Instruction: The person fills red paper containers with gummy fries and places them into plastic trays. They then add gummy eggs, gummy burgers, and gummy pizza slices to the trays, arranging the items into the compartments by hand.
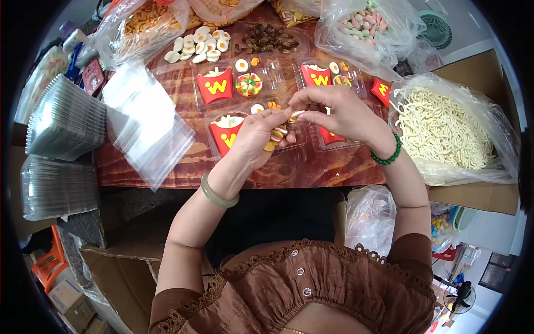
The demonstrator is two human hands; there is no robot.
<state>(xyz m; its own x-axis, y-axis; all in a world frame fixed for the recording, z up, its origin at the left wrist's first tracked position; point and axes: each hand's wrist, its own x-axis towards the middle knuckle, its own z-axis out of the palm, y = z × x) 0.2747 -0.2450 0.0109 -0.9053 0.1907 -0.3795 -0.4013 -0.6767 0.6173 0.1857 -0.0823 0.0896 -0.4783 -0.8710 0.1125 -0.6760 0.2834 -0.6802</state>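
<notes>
My left hand (255, 138) is closed around a few miniature toy burgers (278, 133) with brown, white and coloured layers. My right hand (340, 110) meets it at the fingertips, pinching a small white-and-brown toy food piece (296, 116) that the left thumb also touches. Below the hands sit clear plastic trays. The front left tray holds a red toy fries box (225, 135) with a yellow W and a toy fried egg (257, 108). In the back left tray lie another fries box (215, 87) and a toy pizza (248, 84). My right hand partly covers the front right tray.
Loose toy eggs (207, 43) and dark brown pieces (269, 38) lie at the back. Clear bags (146, 119) and stacked plastic trays (67, 119) are on the left. A lined carton of cream-coloured toy fries (445, 128) stands right. A bag of pastel pieces (364, 25) is behind.
</notes>
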